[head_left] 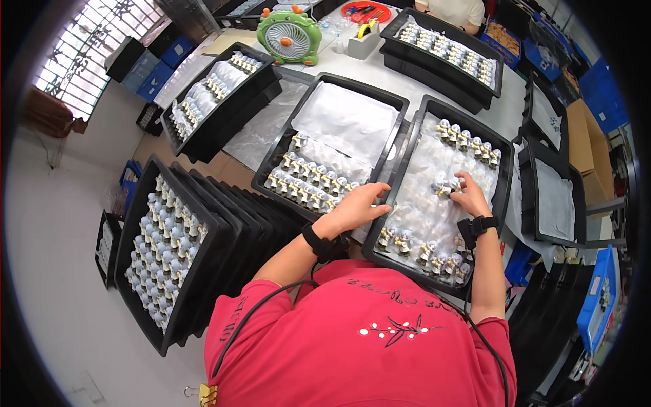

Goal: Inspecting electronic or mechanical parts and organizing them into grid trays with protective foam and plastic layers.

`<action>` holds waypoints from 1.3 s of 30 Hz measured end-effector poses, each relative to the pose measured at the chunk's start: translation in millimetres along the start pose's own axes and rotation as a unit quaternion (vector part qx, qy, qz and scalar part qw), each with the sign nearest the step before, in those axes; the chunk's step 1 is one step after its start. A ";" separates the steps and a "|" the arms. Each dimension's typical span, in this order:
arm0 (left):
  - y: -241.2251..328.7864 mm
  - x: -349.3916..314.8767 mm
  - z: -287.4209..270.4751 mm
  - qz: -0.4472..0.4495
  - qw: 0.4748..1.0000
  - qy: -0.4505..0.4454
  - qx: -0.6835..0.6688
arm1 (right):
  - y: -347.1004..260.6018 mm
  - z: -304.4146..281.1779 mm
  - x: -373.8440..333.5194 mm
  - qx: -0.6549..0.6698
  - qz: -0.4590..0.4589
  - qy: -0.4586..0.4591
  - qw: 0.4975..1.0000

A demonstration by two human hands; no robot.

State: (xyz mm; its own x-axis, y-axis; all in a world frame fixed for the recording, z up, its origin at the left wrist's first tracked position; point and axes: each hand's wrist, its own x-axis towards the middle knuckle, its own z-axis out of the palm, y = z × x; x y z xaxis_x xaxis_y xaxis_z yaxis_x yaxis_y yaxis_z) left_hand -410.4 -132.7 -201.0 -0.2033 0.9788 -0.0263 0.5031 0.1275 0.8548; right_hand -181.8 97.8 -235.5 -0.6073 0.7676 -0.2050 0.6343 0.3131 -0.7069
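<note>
My right hand (pixel 472 198) is over the right black tray (pixel 505 197), its fingers pinched on a small white and gold figurine (pixel 444 186). White padding sheet (pixel 427 163) covers the middle of that tray. Rows of similar figurines (pixel 468 141) lie along its far end, and several more (pixel 424 252) along its near end. My left hand (pixel 364 205) is between the two trays, beside the right tray's left rim, with thumb and fingers apart and nothing in them. The left black tray (pixel 400 108) holds figurine rows (pixel 312 182) at its near part and a white sheet (pixel 347 115) at its far part.
Filled black trays stand at the far left (pixel 264 85) and far right (pixel 491 95). Tilted trays (pixel 220 237) lean in a row at left. A green fan (pixel 289 37), tape dispenser (pixel 364 44) and red dish (pixel 366 12) are at the back. Another person (pixel 454 12) sits across.
</note>
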 end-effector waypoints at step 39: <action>59.0 16.1 9.8 -0.072 0.866 -0.026 -0.495 | -145.1 25.8 -80.9 0.039 -0.281 0.080 0.956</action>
State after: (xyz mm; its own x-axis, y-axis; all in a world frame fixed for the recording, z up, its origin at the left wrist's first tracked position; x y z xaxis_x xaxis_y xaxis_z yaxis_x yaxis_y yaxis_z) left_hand -375.6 -107.9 -156.0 -0.1521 0.9734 -0.1712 -0.4958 0.0746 0.8652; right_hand -237.0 -24.2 -133.8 -0.7572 0.5680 0.3227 0.1886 0.6630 -0.7245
